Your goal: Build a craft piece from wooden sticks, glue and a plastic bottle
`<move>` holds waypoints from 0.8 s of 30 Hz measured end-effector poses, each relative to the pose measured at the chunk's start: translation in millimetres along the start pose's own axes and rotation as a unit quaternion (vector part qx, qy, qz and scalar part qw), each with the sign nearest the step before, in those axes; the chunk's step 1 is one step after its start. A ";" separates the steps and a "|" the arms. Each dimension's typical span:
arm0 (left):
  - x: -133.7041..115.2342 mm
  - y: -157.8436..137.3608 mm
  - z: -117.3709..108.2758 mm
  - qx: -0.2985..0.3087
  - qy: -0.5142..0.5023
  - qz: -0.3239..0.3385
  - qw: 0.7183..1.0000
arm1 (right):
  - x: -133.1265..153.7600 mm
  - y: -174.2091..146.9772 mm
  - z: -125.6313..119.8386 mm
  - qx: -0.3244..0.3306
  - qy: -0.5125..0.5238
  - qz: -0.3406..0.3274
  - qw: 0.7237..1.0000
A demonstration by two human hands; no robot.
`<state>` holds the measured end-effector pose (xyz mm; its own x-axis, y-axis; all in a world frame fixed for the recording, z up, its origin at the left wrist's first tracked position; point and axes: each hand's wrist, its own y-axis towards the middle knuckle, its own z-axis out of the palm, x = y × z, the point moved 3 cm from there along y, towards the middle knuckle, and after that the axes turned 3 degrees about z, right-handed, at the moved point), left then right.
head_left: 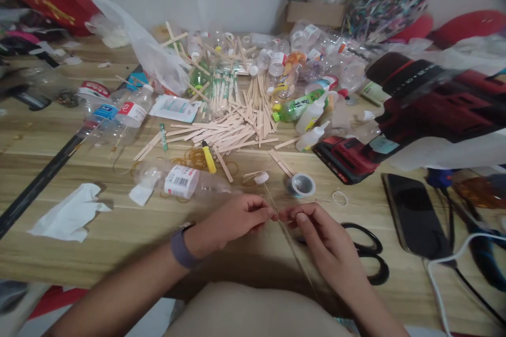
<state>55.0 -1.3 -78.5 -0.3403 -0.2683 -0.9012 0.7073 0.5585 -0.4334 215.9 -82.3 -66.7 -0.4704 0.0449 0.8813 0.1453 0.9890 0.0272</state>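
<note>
Near the front of the table, my left hand pinches a long thin wooden stick between thumb and fingertips. The stick slants from a small white bottle cap at its far end down toward my body. My right hand is closed in a pinch right beside the stick, its fingertips almost meeting those of the left. What sits between the right fingertips is too small to make out. Black-handled scissors lie partly hidden behind my right hand. A roll of grey tape rests just beyond the hands.
Flat craft sticks lie heaped mid-table, with plastic bottles behind. A lying clear bottle and crumpled tissue are at left. A red-black power drill, phone and white cable occupy the right.
</note>
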 end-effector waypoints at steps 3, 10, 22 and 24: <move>2.8 0.2 10.1 -0.037 -0.055 0.002 0.998 | 0.9 0.5 -0.4 0.004 -0.015 -0.006 1.000; 5.8 -0.8 19.4 -0.070 -0.072 0.005 0.995 | 2.5 3.3 -2.5 -0.008 -0.015 -0.016 1.000; -8.5 -27.8 23.2 -0.133 0.309 0.174 0.926 | -10.4 7.6 12.6 0.098 0.359 0.174 0.912; -8.8 -30.3 25.2 -0.130 0.393 0.221 0.883 | -10.0 7.3 13.9 0.104 0.390 0.192 0.894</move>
<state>52.2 -35.7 -57.4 -0.4637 0.5909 -0.6601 0.7474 0.6611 0.0667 209.5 -73.6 -81.8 0.3425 0.3553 0.8697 -0.0380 0.9302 -0.3651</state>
